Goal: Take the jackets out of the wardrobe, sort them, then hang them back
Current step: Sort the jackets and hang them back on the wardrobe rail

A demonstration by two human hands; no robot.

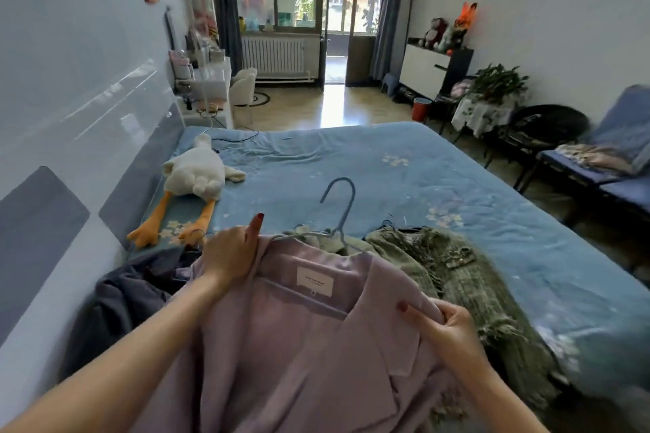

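A lilac jacket with a white neck label lies spread in front of me on the bed, a light blue hanger inside its shoulders with the hook standing up. My left hand grips the jacket's left shoulder, index finger pointing up. My right hand pinches the right shoulder and lapel edge. A green tweed jacket lies beside it on the right. A dark navy garment is bunched on the left.
The blue floral bed sheet stretches ahead. A white plush goose lies at the bed's left by the wall. Chairs and a plant stand stand to the right, a dressing table at far left.
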